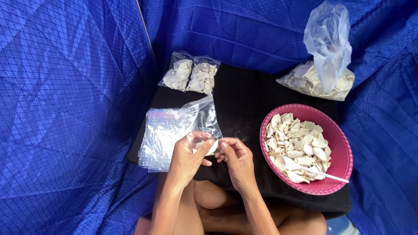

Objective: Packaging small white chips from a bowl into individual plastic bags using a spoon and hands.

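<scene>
Clear zip bag (202, 119) held up over the black board's (248, 100) near-left part, both hands at its lower edge. Left hand (188, 157) pinches the bag's mouth, right hand (236, 159) pinches it from the other side. Stack of empty bags (157, 141) on the board's left edge. Two filled bags (190, 76) at far-left corner. Pink bowl (339, 143) of pale chips with white spoon (320, 173) at right edge; big chip bag (320, 74) far-right corner.

Quilted blue fabric (65, 109) covers the surroundings under bright light, around a black mat (244, 100).

Small clear zip bag (204, 119), empty, upright above the stack (159, 139).
</scene>
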